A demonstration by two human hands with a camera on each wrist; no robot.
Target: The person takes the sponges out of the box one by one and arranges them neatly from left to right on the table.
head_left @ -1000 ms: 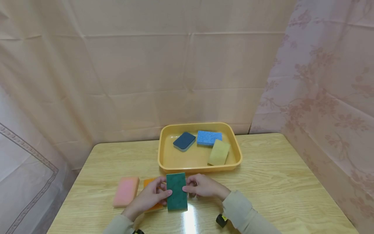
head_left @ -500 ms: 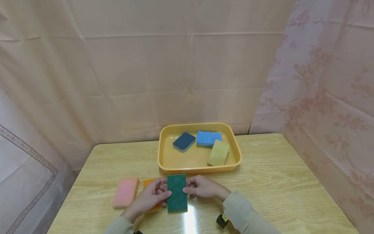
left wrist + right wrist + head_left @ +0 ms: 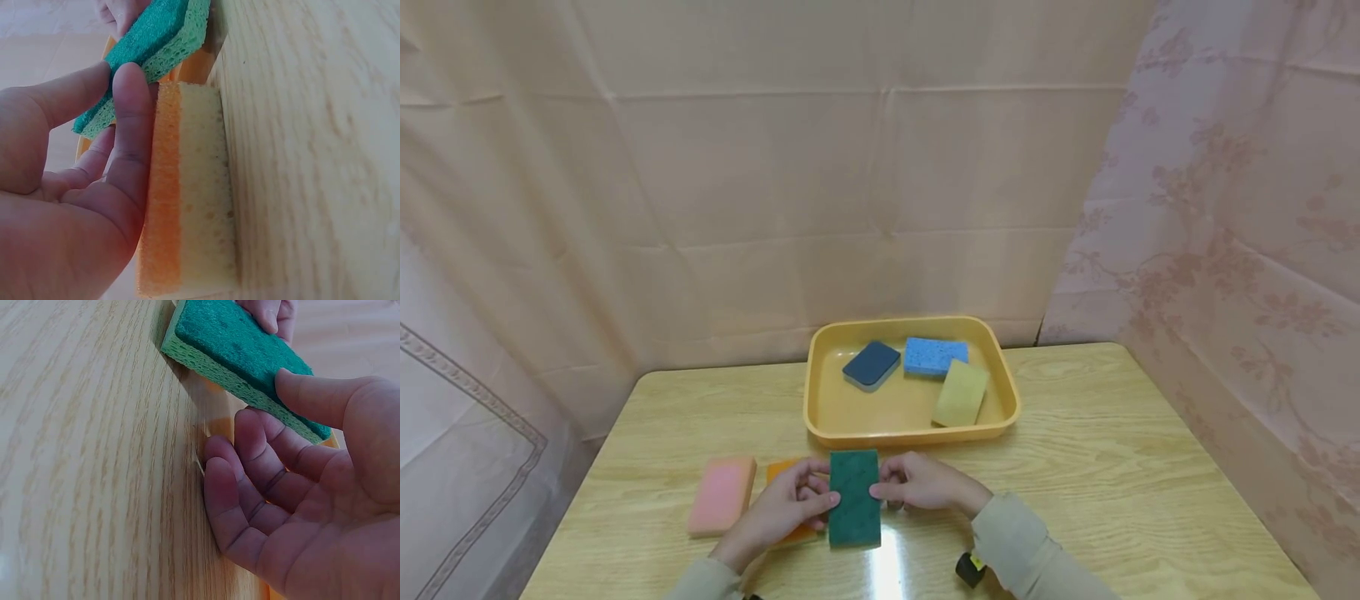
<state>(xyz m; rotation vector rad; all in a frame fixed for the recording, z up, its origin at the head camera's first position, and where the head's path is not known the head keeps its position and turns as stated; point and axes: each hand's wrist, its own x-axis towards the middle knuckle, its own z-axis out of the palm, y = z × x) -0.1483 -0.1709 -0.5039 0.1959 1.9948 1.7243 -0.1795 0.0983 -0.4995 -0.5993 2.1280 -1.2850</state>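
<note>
A green scrub sponge [image 3: 855, 500], dark scouring face up and lighter porous foam beneath, is held between both hands in front of the tray. My left hand [image 3: 786, 504] pinches its left edge, thumb on top and fingers below. On the opposite edge my right hand [image 3: 928, 483] pinches it the same way, its other fingers loosely curled beneath in the right wrist view. The sponge [image 3: 240, 356] is tilted, its near end close to the wood. Under the left hand lies an orange sponge [image 3: 165, 200] with a pale foam layer, partly hidden by that hand in the head view.
A yellow tray [image 3: 850, 421] stands at the back of the wooden table [image 3: 1097, 467]. In it lie a dark blue sponge [image 3: 871, 364], a bright blue sponge [image 3: 934, 356] and a yellow sponge [image 3: 961, 393] leaning on it. A pink sponge [image 3: 722, 496] lies at the left.
The green sponge and both hands sit slightly lower in the head view, and the whole scene has shifted down a little too. Both hands keep the same grip.
</note>
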